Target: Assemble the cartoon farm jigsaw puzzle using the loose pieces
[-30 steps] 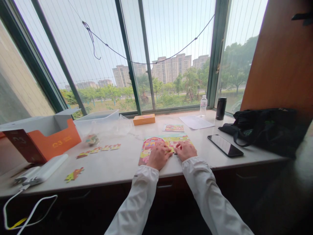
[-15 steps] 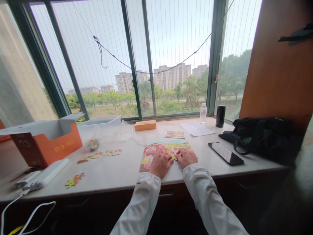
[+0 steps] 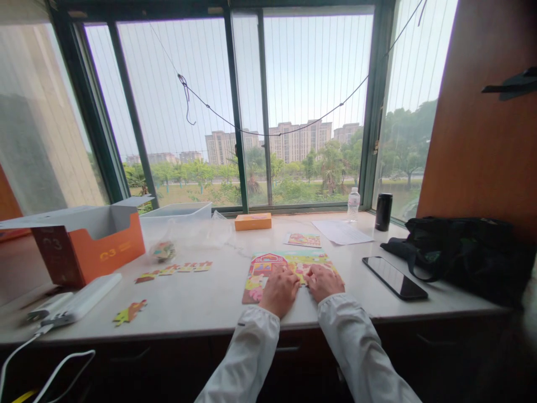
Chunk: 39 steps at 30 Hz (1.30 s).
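A colourful farm-scene jigsaw puzzle [image 3: 253, 282], with a red barn at its upper left, lies flat near the table's front edge. On its lower middle rests my left hand [image 3: 282, 292], fingers bent and close together over the pieces. My right hand [image 3: 323, 281] is just to the right, its curled fingertips pressed together on a puzzle piece at the lower edge. A narrow gap separates the hands. They cover much of the puzzle's lower right, and what lies under the left fingertips is hidden. Loose joined pieces [image 3: 131, 312] and a row of pieces [image 3: 174, 270] lie to the left.
A small picture card [image 3: 304, 240] and a paper sheet [image 3: 342, 232] lie behind the puzzle. On the right are a phone [image 3: 394, 277], a black bag [image 3: 465, 252], a bottle [image 3: 353, 205] and a black can [image 3: 383, 212]. An orange box [image 3: 100, 246] and white power strip [image 3: 90, 296] stand left.
The view has tilted, so the table sits slightly lower in the picture. Both hands stay on the puzzle's lower part, with only small finger movement and the right fingertips slightly lower.
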Each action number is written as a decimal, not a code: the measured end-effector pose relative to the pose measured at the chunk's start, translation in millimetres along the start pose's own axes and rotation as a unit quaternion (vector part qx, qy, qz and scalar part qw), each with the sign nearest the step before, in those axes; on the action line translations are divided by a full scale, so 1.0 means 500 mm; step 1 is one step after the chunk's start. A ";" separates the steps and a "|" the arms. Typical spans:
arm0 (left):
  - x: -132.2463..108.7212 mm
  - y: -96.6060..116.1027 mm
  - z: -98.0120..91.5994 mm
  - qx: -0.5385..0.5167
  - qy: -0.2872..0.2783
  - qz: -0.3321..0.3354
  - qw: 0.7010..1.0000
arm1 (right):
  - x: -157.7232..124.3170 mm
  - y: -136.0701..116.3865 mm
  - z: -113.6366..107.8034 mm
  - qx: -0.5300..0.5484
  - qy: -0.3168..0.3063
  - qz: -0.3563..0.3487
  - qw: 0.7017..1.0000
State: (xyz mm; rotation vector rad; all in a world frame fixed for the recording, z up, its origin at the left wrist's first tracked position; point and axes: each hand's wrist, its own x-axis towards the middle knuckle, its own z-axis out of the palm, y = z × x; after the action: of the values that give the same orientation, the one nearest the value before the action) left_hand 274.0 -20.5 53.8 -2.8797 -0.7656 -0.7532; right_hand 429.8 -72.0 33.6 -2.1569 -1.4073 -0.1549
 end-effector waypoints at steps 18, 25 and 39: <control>-0.006 -0.007 0.006 -0.008 0.014 0.003 1.000 | 0.001 0.009 -0.026 0.061 -0.062 0.089 0.992; -0.009 0.001 -0.004 -0.010 0.009 -0.016 1.000 | 0.004 0.010 -0.011 0.041 -0.009 0.025 0.999; -0.088 0.004 -0.144 0.051 0.082 -0.121 0.988 | -0.047 0.053 -0.064 0.051 0.111 0.082 0.989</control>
State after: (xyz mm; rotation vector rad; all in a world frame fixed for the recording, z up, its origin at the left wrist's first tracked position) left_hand 209.9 -55.2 96.2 -2.6235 -1.1079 -0.9311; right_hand 449.2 -114.9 41.2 -2.0881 -1.0872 -0.2469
